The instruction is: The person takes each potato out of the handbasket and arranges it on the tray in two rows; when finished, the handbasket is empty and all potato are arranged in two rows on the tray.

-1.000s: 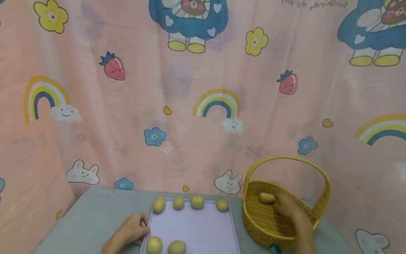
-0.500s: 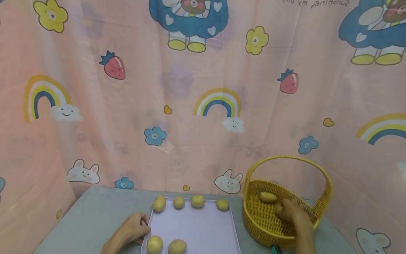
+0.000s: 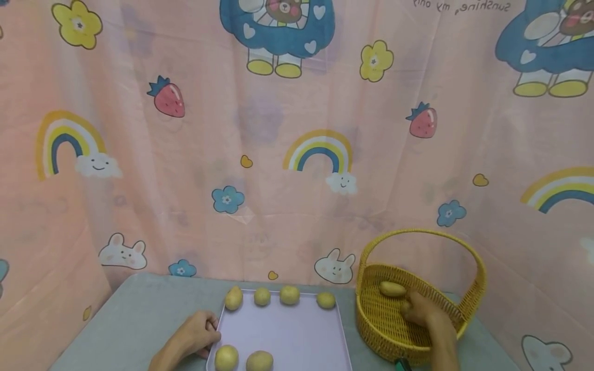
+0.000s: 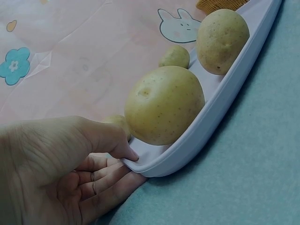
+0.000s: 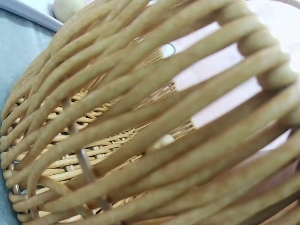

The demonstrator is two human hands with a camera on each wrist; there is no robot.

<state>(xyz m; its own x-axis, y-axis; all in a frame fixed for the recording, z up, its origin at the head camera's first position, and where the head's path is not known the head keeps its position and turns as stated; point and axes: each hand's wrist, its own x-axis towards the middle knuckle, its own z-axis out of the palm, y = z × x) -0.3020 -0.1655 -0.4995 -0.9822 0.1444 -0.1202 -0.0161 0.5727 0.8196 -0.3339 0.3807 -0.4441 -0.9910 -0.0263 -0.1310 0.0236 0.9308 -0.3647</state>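
Note:
My left hand [image 3: 192, 335] grips the left rim of a pale lilac tray [image 3: 287, 330]. In the left wrist view its thumb lies over the tray's corner and the fingers are underneath. Several potatoes [image 3: 290, 295] lie along the tray's far edge, and two more potatoes [image 3: 226, 357] sit near its front left. Inside the yellow wicker basket [image 3: 371, 335], my right hand [image 3: 424, 309] holds a small potato [image 3: 406, 307], mostly covered by the fingers. Just left of the fingertips lies a long potato [image 3: 392, 289]. Woven strands hide the right hand's grip in the right wrist view.
The basket's tall arched handle [image 3: 417, 230] rises beside the right hand. A dark green object [image 3: 402, 365], partly cut off, shows at the basket's front. A pink printed curtain [image 3: 260, 232] hangs behind the grey-blue table [image 3: 134, 314].
My right hand has drawn back from the long potato, leaving it in the basket, and now holds a small potato lower down. The left hand stays on the tray.

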